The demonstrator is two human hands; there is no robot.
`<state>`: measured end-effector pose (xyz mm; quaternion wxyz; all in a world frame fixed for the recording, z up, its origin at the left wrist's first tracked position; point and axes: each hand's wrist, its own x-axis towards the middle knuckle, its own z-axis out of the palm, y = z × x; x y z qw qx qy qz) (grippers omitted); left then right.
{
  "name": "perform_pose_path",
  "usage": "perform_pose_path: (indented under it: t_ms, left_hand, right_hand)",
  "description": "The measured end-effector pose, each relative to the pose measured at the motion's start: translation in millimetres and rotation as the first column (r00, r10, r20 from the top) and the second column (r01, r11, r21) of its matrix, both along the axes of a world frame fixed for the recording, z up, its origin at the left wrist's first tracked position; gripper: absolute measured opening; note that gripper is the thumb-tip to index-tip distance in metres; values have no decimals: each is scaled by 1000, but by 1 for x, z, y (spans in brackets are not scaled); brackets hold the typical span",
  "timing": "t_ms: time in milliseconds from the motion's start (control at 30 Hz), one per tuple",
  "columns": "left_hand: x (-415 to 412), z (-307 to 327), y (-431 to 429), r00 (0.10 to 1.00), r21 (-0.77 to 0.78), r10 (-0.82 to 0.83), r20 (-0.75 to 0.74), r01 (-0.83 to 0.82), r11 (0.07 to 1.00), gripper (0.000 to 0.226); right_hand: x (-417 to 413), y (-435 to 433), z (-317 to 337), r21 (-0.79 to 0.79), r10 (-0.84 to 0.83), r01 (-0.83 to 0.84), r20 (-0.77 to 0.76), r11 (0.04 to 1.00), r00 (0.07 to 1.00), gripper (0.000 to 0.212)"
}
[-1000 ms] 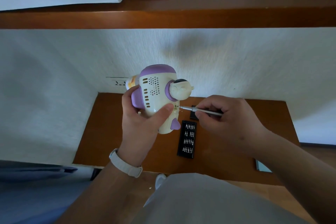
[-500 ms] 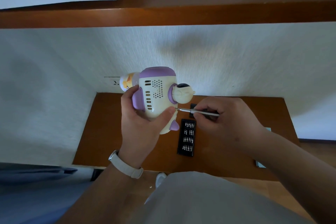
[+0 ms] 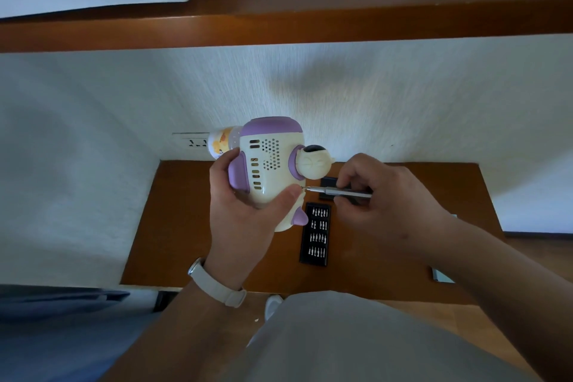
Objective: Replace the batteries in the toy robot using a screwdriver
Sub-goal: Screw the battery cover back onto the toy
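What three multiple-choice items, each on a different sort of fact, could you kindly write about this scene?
1. Where does the bit tray lie? A on the wooden table; B on the shelf; C on the floor.
2. What colour is the top of the toy robot? A green; B purple; C red.
3. What is the right hand doing? A resting open; B holding the screwdriver, tip at the toy; C lifting the tray.
Answers: 1 A, the tray rests on the table; 2 B, the rounded top is purple; 3 B, its fingers pinch the shaft while the left hand grips the toy.
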<state>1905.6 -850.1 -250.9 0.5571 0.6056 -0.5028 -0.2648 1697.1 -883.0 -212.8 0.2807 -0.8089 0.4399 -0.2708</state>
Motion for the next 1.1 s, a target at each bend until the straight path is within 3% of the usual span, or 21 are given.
perform_pose_path:
  t_ms: [167,467,733,933,1100]
  left_hand:
    - [-3,0,0,1000,12,1,-3,-1,1000,75]
    - [-15,0,-2,999,0,-21,33,21,1000,79]
    - [-26,-2,-7,999,40,-42,-3,42,998,78]
    - [-36,2,-12,997,60,-53,-48,56,997,74]
    - [-42,2,-14,996,81,-70,-52,74,994,74]
  right_hand:
    - [-6,0,1,6,15,-15,-1,1000,1000,14]
    - [-17,-1,2,-148,10,-18,-56,989,998,1]
    - [-25,-4,4,-63,-12,4,-117,998,993,37]
    - [-35,-4,5,-16,-15,12,-168,1000,986,12]
    - [-44,-7,7,-19,7,-11,-175,1000,985,4]
